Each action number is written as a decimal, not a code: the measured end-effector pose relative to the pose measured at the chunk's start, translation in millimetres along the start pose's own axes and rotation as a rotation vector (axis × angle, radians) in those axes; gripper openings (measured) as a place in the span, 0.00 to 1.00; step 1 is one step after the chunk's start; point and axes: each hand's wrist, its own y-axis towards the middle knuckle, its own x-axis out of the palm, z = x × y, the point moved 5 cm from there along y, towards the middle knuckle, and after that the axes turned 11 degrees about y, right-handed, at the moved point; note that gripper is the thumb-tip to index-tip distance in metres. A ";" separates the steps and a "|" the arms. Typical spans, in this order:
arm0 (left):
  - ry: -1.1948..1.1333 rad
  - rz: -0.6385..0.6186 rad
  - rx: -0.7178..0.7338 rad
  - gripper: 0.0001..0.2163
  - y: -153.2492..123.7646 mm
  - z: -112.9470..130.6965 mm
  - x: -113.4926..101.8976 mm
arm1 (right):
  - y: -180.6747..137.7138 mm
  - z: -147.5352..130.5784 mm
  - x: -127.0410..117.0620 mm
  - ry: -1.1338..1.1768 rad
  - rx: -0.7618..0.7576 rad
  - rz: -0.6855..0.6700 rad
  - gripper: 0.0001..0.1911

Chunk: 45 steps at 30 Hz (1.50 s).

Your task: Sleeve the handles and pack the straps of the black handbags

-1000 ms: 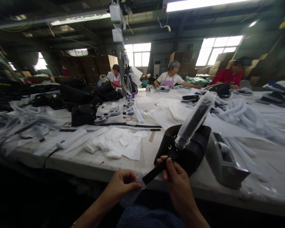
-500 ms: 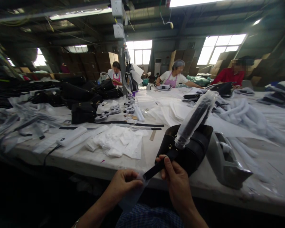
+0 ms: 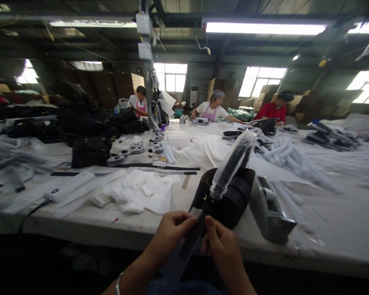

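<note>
A black bag [image 3: 233, 196] stands at the near edge of the long white table [image 3: 326, 221]. A strap wrapped in clear plastic [image 3: 232, 164] sticks up out of the bag. A second black strap [image 3: 189, 241] runs from the bag down toward me, partly inside a clear plastic sleeve [image 3: 175, 262]. My left hand [image 3: 169, 235] pinches the top of the sleeve against the strap. My right hand [image 3: 219, 248] is closed on the strap just beside it.
A grey tape dispenser [image 3: 272, 211] sits right of the bag. White tissue paper [image 3: 138, 190], black straps, tape rolls and black bags [image 3: 89, 149] lie to the left. Wrapped straps are piled at the right. Three people work at the far end of the table.
My left hand has moved up to my right hand, drawing the plastic sleeve further up the black strap. The view has shifted slightly to the right and upward.
</note>
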 end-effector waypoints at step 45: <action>1.234 0.512 0.981 0.12 -30.5 46.6 26.6 | 20.0 -9.8 1.0 0.224 0.053 0.084 0.32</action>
